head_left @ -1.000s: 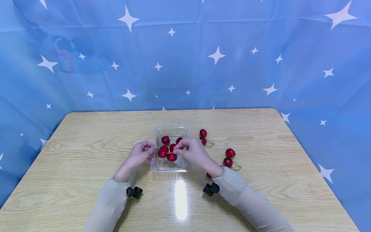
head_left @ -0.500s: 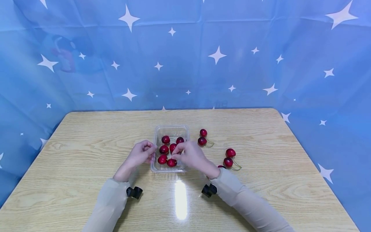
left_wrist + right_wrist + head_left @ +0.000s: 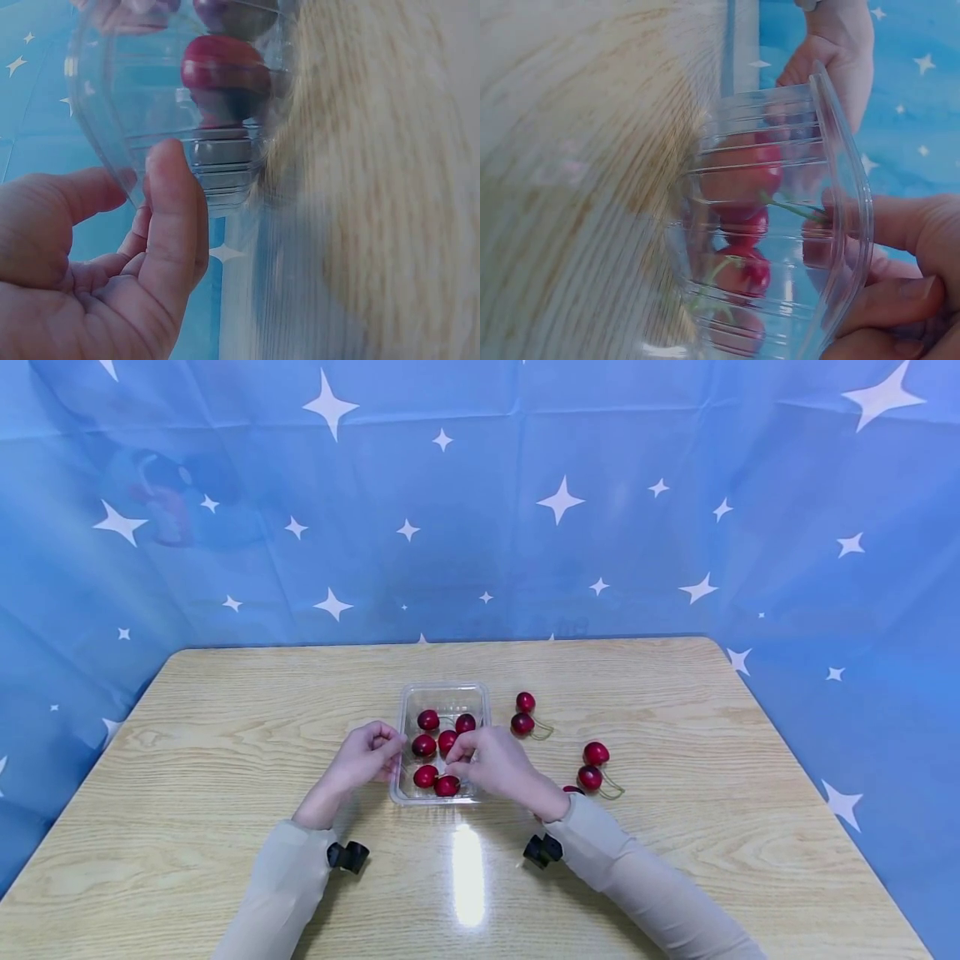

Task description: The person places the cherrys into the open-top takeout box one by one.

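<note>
A clear plastic container (image 3: 442, 692) holds several dark red cherries (image 3: 427, 720). My left hand (image 3: 365, 753) pinches its left rim between thumb and fingers, as the left wrist view shows with the fingers (image 3: 171, 195) on the outer wall. Over the right side of the container, my right hand (image 3: 495, 764) reaches in. Its thumb and finger pinch a green stem (image 3: 795, 209) that runs to a cherry (image 3: 742, 174) near the container's front wall. Two cherries lie side by side there, one of them the nearer cherry (image 3: 447, 786). The right hand hides part of the container.
To the right of the container lie a pair of stemmed cherries (image 3: 522, 723) and, farther right, another pair (image 3: 590, 777). One more cherry (image 3: 573, 790) is partly hidden by the right forearm. A blue star-patterned cloth (image 3: 480, 527) hangs behind the wooden table (image 3: 225, 735).
The two front cherries have moved toward the near wall of the container and come down into a row. My right hand has shifted slightly down, while my left hand has stayed on the rim.
</note>
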Tool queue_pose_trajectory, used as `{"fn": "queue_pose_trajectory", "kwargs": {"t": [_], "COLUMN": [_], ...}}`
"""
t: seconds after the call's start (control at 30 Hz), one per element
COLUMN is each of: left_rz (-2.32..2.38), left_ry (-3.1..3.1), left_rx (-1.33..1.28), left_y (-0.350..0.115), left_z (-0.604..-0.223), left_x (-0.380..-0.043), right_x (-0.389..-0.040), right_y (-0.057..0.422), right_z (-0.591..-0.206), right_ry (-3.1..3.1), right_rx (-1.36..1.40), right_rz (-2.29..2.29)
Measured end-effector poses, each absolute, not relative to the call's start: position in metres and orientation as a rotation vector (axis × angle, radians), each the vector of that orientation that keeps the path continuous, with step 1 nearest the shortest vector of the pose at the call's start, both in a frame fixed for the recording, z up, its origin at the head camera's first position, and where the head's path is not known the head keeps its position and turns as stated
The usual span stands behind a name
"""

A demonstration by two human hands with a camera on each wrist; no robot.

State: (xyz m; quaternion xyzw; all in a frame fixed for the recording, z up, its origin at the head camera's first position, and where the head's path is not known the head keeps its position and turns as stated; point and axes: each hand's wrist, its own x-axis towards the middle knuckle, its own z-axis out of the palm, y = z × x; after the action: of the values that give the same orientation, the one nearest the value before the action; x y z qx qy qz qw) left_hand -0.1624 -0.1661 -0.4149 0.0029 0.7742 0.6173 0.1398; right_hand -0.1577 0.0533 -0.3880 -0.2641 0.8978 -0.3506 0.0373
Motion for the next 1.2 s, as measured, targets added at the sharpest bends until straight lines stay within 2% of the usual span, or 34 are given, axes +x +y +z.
{"fn": "queue_pose_trajectory", "kwargs": {"t": [0.4,1.2], "left_rz": [1.780,1.779], "left_ry": [2.241,2.242], "left_rx": [0.016,0.023], "left_y": [-0.166,-0.167], "left_z": [-0.414,-0.415], "left_x": [-0.162,-0.162], "right_x": [-0.160,-0.168], "right_y": [0.067,0.123], "right_z": [-0.381,-0.366], "right_ry": [2.707,2.804], "right_rx": [-0.836,-0.678], "right_rz": [-1.262,-1.410]}}
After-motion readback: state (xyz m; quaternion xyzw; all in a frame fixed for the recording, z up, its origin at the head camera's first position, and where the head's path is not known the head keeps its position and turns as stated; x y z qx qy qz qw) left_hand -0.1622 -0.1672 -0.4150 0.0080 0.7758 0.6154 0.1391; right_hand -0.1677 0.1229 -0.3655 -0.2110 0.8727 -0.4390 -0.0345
